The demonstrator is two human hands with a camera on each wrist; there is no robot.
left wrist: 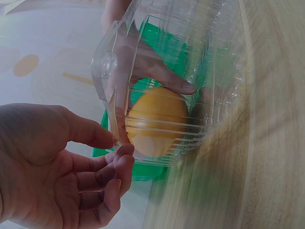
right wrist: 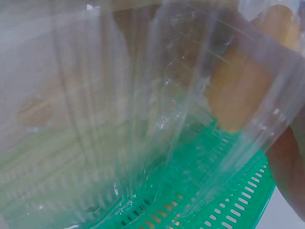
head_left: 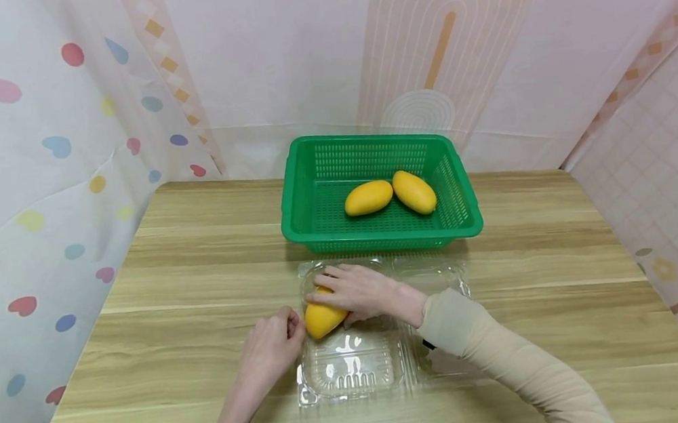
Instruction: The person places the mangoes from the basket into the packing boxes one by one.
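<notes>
A yellow mango (head_left: pixel 323 320) lies tilted in the far left part of a clear plastic clamshell container (head_left: pixel 351 370). My right hand (head_left: pixel 360 291) grips this mango from above, fingers over its far end and thumb along its near right side. At the container's left edge, my left hand (head_left: pixel 271 346) pinches the rim between thumb and forefinger, its other fingers loosely bent. The left wrist view shows the mango (left wrist: pixel 157 123) through the clear wall, right beside those fingertips. In the right wrist view, clear plastic covers most of the picture and blurs what lies behind.
Behind the container stands a green plastic basket (head_left: pixel 378 240) holding two mangoes, one on the left (head_left: pixel 368 198) and one on the right (head_left: pixel 415 192). The container's open lid (head_left: pixel 433 274) lies to the right, partly under my right forearm. Patterned curtains border the wooden table (head_left: pixel 197 266).
</notes>
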